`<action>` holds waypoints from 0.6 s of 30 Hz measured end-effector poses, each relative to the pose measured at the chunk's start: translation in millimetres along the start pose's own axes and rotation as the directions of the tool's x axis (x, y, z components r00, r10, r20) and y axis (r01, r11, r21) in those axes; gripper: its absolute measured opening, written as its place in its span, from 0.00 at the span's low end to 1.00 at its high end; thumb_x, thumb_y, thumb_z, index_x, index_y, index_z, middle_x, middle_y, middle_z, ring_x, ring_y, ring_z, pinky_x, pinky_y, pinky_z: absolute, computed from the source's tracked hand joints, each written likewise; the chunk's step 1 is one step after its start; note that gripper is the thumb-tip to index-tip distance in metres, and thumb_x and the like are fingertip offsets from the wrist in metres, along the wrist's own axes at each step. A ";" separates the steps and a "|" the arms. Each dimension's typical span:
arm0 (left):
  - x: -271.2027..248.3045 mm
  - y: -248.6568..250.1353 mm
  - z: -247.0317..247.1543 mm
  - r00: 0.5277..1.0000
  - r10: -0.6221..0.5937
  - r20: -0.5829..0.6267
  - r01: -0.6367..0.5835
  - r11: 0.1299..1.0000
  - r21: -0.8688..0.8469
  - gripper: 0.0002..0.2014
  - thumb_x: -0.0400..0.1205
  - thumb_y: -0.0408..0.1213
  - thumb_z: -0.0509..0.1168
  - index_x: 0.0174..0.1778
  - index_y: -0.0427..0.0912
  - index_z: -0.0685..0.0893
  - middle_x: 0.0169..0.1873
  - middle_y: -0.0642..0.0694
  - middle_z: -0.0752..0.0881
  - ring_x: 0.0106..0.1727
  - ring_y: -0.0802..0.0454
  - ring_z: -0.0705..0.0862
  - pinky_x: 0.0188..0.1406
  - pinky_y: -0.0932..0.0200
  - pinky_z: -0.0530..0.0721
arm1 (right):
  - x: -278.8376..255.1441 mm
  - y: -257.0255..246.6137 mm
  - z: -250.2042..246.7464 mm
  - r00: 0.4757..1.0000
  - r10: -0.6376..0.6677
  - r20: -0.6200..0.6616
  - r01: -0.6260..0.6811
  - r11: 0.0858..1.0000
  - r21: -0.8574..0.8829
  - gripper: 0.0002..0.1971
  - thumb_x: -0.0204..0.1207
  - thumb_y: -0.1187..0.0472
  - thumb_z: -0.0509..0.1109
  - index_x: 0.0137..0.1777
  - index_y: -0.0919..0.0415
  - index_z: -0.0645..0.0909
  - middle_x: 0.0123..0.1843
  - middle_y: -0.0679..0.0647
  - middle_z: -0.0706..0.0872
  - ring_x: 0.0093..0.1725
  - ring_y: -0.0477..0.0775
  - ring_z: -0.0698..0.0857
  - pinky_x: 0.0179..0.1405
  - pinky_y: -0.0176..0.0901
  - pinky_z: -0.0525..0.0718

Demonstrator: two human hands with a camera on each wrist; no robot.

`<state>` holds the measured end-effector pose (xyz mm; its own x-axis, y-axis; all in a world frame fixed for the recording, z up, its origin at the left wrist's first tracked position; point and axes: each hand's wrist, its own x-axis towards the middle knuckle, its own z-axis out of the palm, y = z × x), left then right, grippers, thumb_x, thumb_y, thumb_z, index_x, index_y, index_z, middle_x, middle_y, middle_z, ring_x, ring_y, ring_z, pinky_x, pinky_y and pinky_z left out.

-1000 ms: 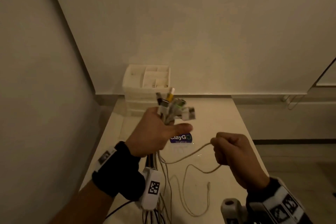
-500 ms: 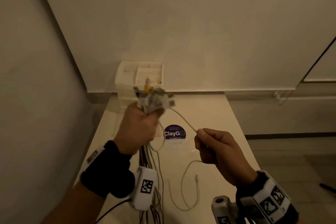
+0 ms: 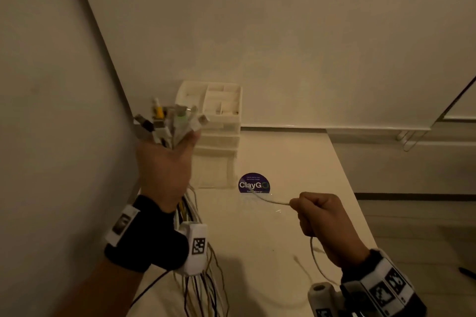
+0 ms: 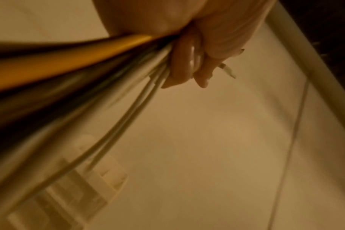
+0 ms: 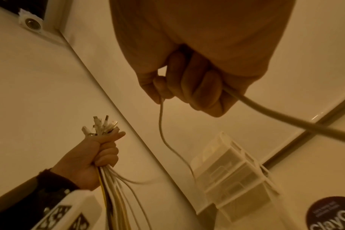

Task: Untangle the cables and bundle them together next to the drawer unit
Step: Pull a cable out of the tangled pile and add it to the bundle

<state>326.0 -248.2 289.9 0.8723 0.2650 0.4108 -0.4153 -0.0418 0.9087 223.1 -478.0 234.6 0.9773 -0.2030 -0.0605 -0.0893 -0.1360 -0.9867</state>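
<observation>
Item one, the bundle of cables: we held it upright in our left hand, fingers clenched round the cords just below the plugs, which fanned out above the fist. The cords hung down past the wrist toward the near edge of the tabletop. The bundle stood in the air over the far left corner of the tabletop, just in front of the drawer unit, not touching it.

Item two, the loose cable: we gripped it in our right hand, fingers curled tight round it. One stretch ran left from the fist toward the bundle, its long axis lying across the tabletop; the other dropped below the fist and trailed along the near part of the tabletop, its end lying free. Whether its far end was already in the left fist we could not tell. We judged the right hand the one to carry this cable leftward into the bundle.

Item three, the drawer unit: white, set in the far left corner against both walls. Its open top tray was divided into compartments; we could make out nothing in them, and the drawers were closed.

Item four, a round dark sticker on the tabletop, between the hands.
</observation>
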 end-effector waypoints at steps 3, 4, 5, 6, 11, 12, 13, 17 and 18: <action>-29.0 9.4 15.8 0.929 -0.008 0.370 0.020 0.999 -0.031 0.11 0.74 0.15 0.69 0.47 0.31 0.87 0.40 0.58 0.90 0.42 0.70 0.88 0.42 0.76 0.81 | 4.0 -15.7 7.6 0.999 -0.018 0.032 0.013 0.991 0.131 0.27 0.77 0.73 0.64 0.18 0.55 0.64 0.20 0.52 0.60 0.21 0.49 0.58 0.25 0.42 0.59; -37.3 8.1 21.0 0.861 -0.031 0.508 0.036 0.999 0.000 0.11 0.73 0.15 0.69 0.48 0.30 0.88 0.41 0.56 0.90 0.44 0.68 0.88 0.44 0.75 0.81 | 5.5 -20.8 10.9 0.999 -0.030 0.045 0.021 0.982 0.188 0.26 0.76 0.71 0.65 0.19 0.56 0.63 0.20 0.52 0.59 0.21 0.49 0.56 0.25 0.42 0.58; -44.6 6.2 25.1 0.789 -0.056 0.612 0.024 0.998 0.061 0.12 0.74 0.18 0.71 0.48 0.36 0.89 0.42 0.57 0.90 0.45 0.67 0.88 0.45 0.75 0.80 | 7.3 -25.1 14.2 0.997 -0.047 0.059 0.031 0.969 0.243 0.23 0.73 0.67 0.67 0.19 0.58 0.62 0.21 0.55 0.58 0.22 0.49 0.55 0.25 0.43 0.56; -51.1 4.3 27.8 0.728 -0.080 0.681 0.008 0.994 0.108 0.12 0.75 0.23 0.72 0.46 0.45 0.90 0.39 0.61 0.90 0.44 0.67 0.88 0.44 0.75 0.79 | 8.9 -28.9 16.8 0.995 -0.066 0.075 0.042 0.956 0.290 0.21 0.68 0.63 0.69 0.21 0.63 0.61 0.23 0.60 0.56 0.24 0.51 0.53 0.25 0.45 0.54; -62.1 3.2 34.5 0.812 -0.158 0.561 0.155 0.986 0.054 0.14 0.78 0.21 0.67 0.41 0.47 0.86 0.27 0.50 0.85 0.25 0.71 0.82 0.28 0.80 0.74 | 11.0 -37.5 24.4 0.980 -0.105 0.166 0.037 0.929 0.368 0.20 0.66 0.51 0.72 0.25 0.64 0.70 0.25 0.61 0.61 0.25 0.55 0.56 0.25 0.46 0.57; -59.8 5.8 33.9 0.838 -0.180 0.515 0.179 0.983 0.052 0.15 0.79 0.20 0.66 0.37 0.46 0.85 0.29 0.48 0.83 0.20 0.69 0.79 0.23 0.79 0.73 | 9.3 -37.4 25.7 0.975 -0.102 0.196 0.027 0.936 0.351 0.18 0.68 0.50 0.71 0.26 0.61 0.73 0.25 0.58 0.63 0.24 0.53 0.57 0.25 0.46 0.57; -54.7 5.5 32.0 0.859 -0.193 0.474 0.188 0.980 0.058 0.17 0.79 0.20 0.66 0.32 0.47 0.83 0.26 0.45 0.81 0.17 0.67 0.77 0.19 0.77 0.71 | 7.5 -36.0 26.8 0.972 -0.095 0.217 0.018 0.944 0.330 0.17 0.70 0.49 0.71 0.28 0.61 0.77 0.26 0.58 0.63 0.24 0.53 0.58 0.26 0.47 0.57; -27.7 -14.1 16.2 0.881 -0.244 0.405 0.251 0.967 0.036 0.16 0.80 0.25 0.66 0.26 0.41 0.80 0.12 0.51 0.67 0.11 0.61 0.68 0.12 0.69 0.65 | -1.9 -29.4 23.2 0.976 -0.069 0.205 0.022 0.975 0.223 0.15 0.76 0.51 0.69 0.35 0.62 0.84 0.25 0.58 0.65 0.24 0.51 0.61 0.26 0.46 0.58; -21.2 -18.9 12.0 0.877 -0.278 0.392 0.294 0.956 0.019 0.13 0.79 0.28 0.67 0.28 0.40 0.81 0.12 0.54 0.66 0.11 0.62 0.64 0.12 0.68 0.63 | -4.4 -27.8 20.1 0.977 -0.065 0.203 0.026 0.981 0.190 0.17 0.77 0.50 0.69 0.35 0.63 0.85 0.26 0.60 0.65 0.24 0.51 0.61 0.26 0.45 0.59</action>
<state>318.5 -264.6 264.9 0.9816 -0.1331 0.1367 -0.1353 0.0198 0.9906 225.1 -453.8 259.3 0.9996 0.0070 -0.0258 -0.0261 0.0455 -0.9986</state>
